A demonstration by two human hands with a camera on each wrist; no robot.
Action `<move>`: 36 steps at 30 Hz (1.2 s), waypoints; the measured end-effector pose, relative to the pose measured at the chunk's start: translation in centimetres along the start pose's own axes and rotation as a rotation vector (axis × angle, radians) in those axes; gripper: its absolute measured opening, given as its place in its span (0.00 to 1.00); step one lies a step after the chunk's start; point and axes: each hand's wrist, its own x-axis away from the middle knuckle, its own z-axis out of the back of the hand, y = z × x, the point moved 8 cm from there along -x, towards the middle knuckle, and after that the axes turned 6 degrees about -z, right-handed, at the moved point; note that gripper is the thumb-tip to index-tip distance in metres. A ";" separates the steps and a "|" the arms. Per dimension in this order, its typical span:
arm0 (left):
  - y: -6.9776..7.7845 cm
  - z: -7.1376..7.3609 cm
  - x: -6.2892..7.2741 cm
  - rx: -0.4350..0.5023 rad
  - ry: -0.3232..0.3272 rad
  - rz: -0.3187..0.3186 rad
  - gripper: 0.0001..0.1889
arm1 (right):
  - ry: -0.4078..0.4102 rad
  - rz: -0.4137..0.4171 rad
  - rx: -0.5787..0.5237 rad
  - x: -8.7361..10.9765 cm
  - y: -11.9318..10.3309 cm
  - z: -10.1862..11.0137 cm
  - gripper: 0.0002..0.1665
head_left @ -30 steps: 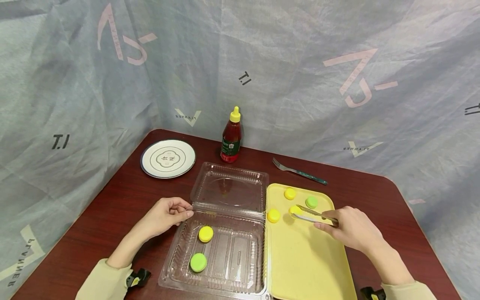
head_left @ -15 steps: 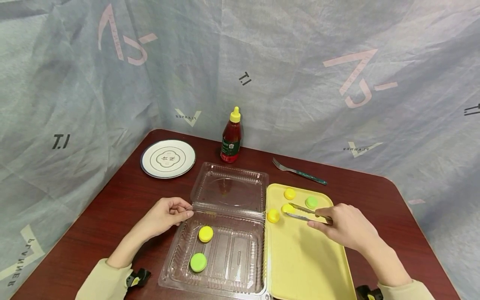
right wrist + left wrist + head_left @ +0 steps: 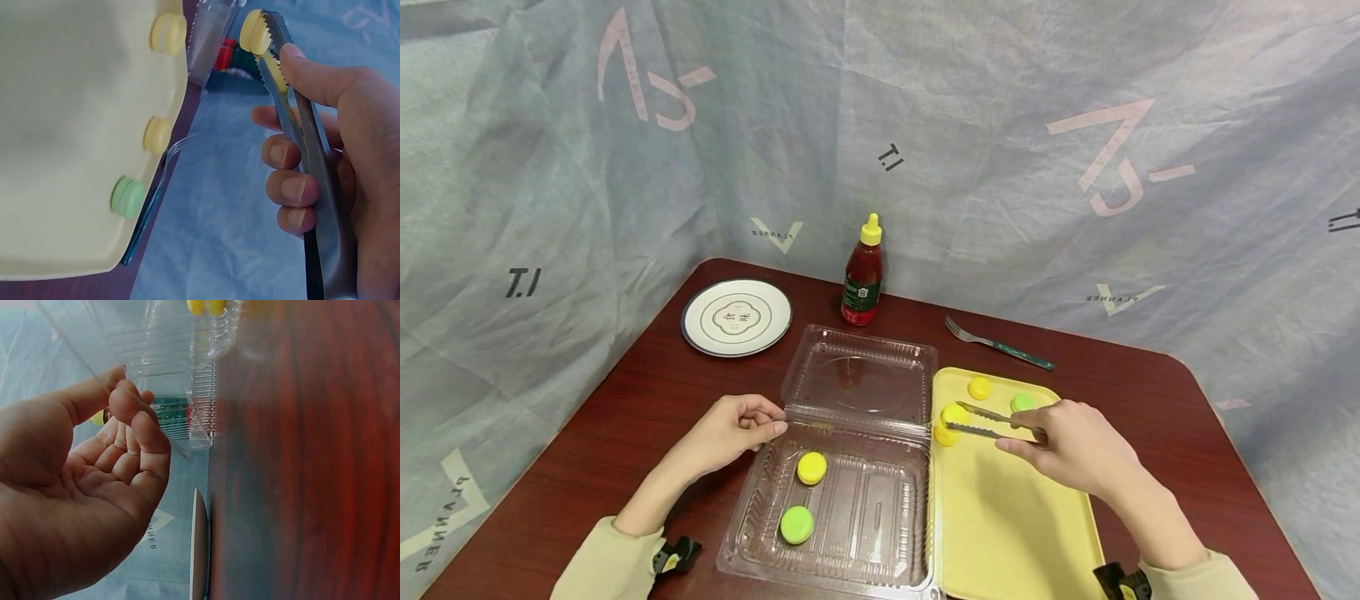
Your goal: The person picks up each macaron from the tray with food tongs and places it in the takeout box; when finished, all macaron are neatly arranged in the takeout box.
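Pinching one yellow macaron (image 3: 253, 31) at their serrated tips, one pair of metal tongs (image 3: 325, 187) is gripped by the right hand (image 3: 1075, 442), its thumb pressed along one arm and its other fingers curled round the other side. The macaron is held raised above the far left part of one yellow tray (image 3: 992, 517). On that tray three more macarons are seen: two yellow macarons (image 3: 980, 387) and one green macaron (image 3: 1022, 403).

To the left of the tray, one clear plastic clamshell container (image 3: 850, 533) is laid open, its single lid (image 3: 895, 392) folded back. Two macarons are contained in its base, one yellow and one green, set apart. The container's left edge, near the hinge, is pinched between thumb and forefinger by the left hand (image 3: 733, 433); its remaining fingers are curled.

Farther back on one dark red table (image 3: 625, 408), one blue-rimmed white plate (image 3: 767, 321), one yellow-capped sauce bottle (image 3: 861, 287) and one fork (image 3: 1000, 343) are placed.
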 end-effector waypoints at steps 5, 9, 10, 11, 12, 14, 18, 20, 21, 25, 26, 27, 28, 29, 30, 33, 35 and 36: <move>0.0 0.0 0.0 -0.004 -0.004 -0.003 0.10 | 0.005 0.033 0.009 -0.3 -1.3 0.0 0.16; 0.1 0.0 0.0 -0.003 -0.001 0.001 0.10 | 0.003 0.048 0.017 -0.7 -2.1 -0.3 0.18; 0.1 0.0 0.0 -0.001 0.000 0.003 0.10 | 0.004 0.054 0.020 -0.8 -2.3 -0.3 0.17; 0.1 0.0 0.0 0.000 0.002 0.005 0.10 | 0.006 0.060 0.023 -0.9 -2.5 -0.4 0.17; 0.1 0.0 0.0 0.000 0.004 0.007 0.10 | 0.008 0.065 0.025 -1.0 -2.7 -0.5 0.17; 0.1 0.0 0.0 0.000 0.007 0.012 0.10 | 0.017 0.081 0.028 -1.1 -3.0 -0.6 0.17; 0.1 0.0 0.0 -0.004 0.011 0.016 0.10 | 0.023 0.109 0.035 -1.1 -3.7 -0.8 0.13; 0.1 0.0 0.0 -0.005 0.012 0.017 0.10 | 0.016 0.112 0.038 -1.2 -4.0 -0.9 0.14; 0.1 0.0 0.0 -0.005 0.011 0.017 0.10 | 0.012 0.113 0.041 -1.3 -4.2 -1.0 0.15; 0.1 0.0 0.1 0.001 0.010 0.018 0.11 | 0.000 0.123 0.031 -1.3 -4.9 -1.2 0.16; 0.1 0.0 0.1 0.002 0.009 0.018 0.11 | -0.002 0.130 0.026 -1.3 -5.0 -1.3 0.14; 0.1 0.0 0.1 0.002 0.008 0.017 0.11 | -0.005 0.139 0.019 -1.4 -5.2 -1.4 0.14; 0.1 0.1 0.1 0.002 0.008 0.017 0.11 | -0.010 0.144 0.015 -1.4 -5.4 -1.5 0.15; 0.1 0.1 0.1 0.002 0.007 0.016 0.11 | -0.014 0.150 0.010 -1.4 -5.6 -1.6 0.15; 0.1 0.1 0.1 0.002 0.007 0.015 0.11 | -0.016 0.157 0.009 -1.5 -5.8 -1.7 0.15; 0.1 0.1 0.1 -0.001 0.006 0.013 0.11 | -0.019 0.176 0.009 -1.7 -6.4 -2.0 0.18; 0.1 0.0 0.1 -0.003 0.006 0.013 0.11 | -0.011 0.197 0.001 -1.7 -6.8 -2.1 0.20; 0.0 0.0 0.1 -0.005 0.006 0.013 0.10 | -0.007 0.208 -0.003 -1.8 -7.0 -2.2 0.22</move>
